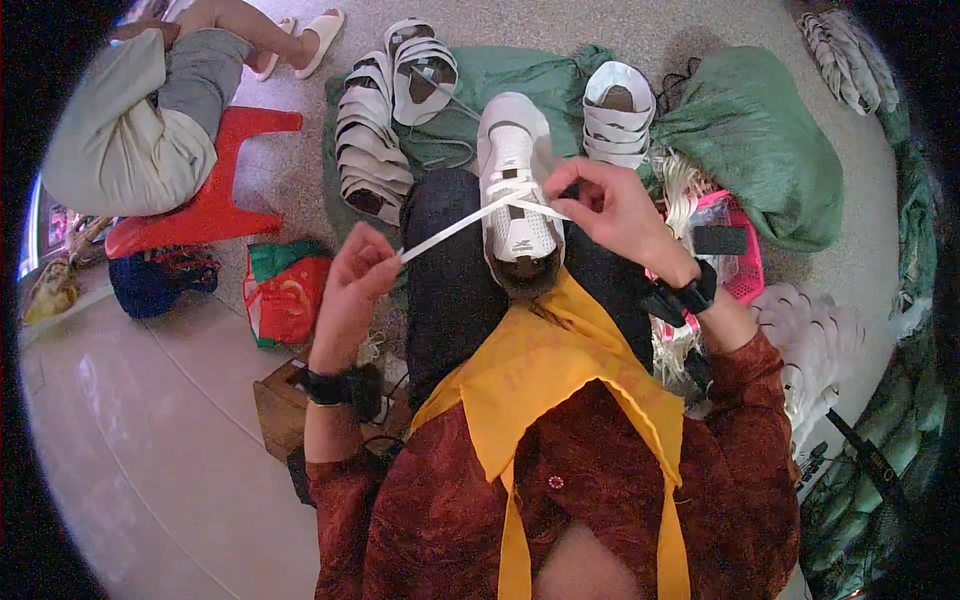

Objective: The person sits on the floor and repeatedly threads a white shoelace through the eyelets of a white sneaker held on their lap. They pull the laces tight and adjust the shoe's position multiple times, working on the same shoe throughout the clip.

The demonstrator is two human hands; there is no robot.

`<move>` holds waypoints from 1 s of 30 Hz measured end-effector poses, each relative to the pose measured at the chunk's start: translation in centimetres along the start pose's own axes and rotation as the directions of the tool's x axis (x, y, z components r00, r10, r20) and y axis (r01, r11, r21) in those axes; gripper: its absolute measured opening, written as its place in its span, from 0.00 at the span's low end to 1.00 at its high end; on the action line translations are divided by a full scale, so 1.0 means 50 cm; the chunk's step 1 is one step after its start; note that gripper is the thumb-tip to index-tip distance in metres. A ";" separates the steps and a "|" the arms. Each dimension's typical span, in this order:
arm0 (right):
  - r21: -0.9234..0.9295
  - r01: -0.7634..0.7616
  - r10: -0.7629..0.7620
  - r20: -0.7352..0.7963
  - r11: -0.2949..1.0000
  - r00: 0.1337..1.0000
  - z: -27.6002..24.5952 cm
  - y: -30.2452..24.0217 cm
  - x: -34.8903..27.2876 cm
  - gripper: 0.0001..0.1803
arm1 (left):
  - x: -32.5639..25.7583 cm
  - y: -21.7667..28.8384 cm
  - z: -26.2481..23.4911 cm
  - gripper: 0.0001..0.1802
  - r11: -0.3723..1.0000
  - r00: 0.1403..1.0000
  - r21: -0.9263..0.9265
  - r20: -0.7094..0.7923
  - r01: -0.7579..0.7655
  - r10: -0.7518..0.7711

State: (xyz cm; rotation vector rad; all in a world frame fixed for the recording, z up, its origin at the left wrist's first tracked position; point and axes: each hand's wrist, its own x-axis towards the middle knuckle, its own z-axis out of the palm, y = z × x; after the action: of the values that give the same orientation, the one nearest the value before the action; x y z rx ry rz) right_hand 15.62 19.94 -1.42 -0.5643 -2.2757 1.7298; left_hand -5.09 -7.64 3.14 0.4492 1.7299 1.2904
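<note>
A white and grey sneaker (pixel 528 232) rests on my lap, toe pointing away from me and its dark opening toward me. A flat white shoelace (pixel 450 233) crosses over the sneaker's lacing area. On the left, my left hand (pixel 360 272) pinches one end, and the lace runs taut from there to the shoe. My right hand (pixel 612 208) is close to the shoe's right side, with thumb and forefinger closed on the other part of the lace. A yellow apron (pixel 550 350) lies below the sneaker's heel.
Stacked white shoe uppers (pixel 370 145) lie on a green sheet (pixel 500 70), with another stack (pixel 617 115) farther right. A pink basket (pixel 742 270) stands beside a green sack (pixel 760 150). A person sits by a red stool (pixel 235 180) at far left, near a red-green bag (pixel 285 295).
</note>
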 end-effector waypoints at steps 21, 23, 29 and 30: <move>-0.450 0.051 -0.112 -0.110 0.892 0.988 -0.039 -0.049 -0.087 0.07 | 0.009 0.038 0.020 0.05 0.385 0.837 0.850 0.112 -0.360 0.536; -0.499 0.065 -0.173 -0.173 0.864 0.970 -0.052 -0.041 -0.103 0.07 | 0.009 0.030 0.008 0.05 0.384 0.834 0.843 0.128 -0.377 0.537; -0.598 0.021 -0.235 -0.281 0.801 0.931 -0.128 -0.002 -0.169 0.08 | -0.014 -0.016 -0.035 0.07 0.339 0.803 0.879 0.079 -0.336 0.591; -0.609 -0.049 -0.171 -0.299 0.792 0.939 -0.144 -0.001 -0.183 0.10 | -0.020 -0.018 -0.045 0.07 0.307 0.819 0.905 0.073 -0.295 0.570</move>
State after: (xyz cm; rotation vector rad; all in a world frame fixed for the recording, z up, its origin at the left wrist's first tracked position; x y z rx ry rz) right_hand 26.76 22.26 1.12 -0.8164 -2.5155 0.7367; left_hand -6.22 -9.98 2.87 1.5458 2.5917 0.6069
